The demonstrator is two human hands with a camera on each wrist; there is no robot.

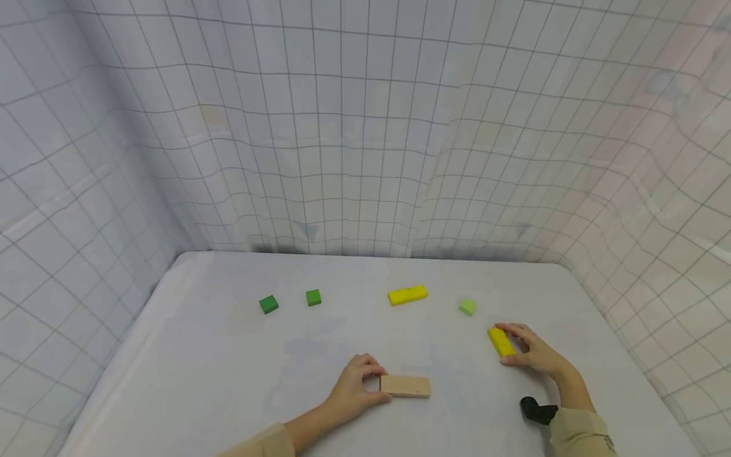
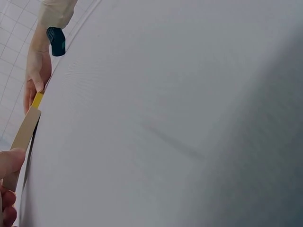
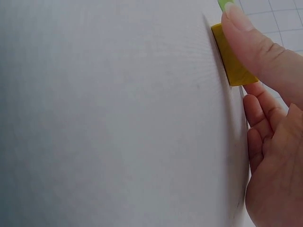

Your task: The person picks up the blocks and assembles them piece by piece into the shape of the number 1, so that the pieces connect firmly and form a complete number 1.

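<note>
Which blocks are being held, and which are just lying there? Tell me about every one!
Pale wooden rectangular block: held at one end by the left hand
Nearer yellow rectangular block: held between thumb and fingers of the right hand
Farther yellow rectangular block: lying on the white table, not held
Dark green block: not held
Medium green block: not held
Light green block: not held

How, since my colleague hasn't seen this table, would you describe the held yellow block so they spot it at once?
Start at the white table and look toward its right side. There the right grip holds the yellow block, nearer and farther right than the light green block. The other yellow block lies farther back, with nothing holding it.
</note>
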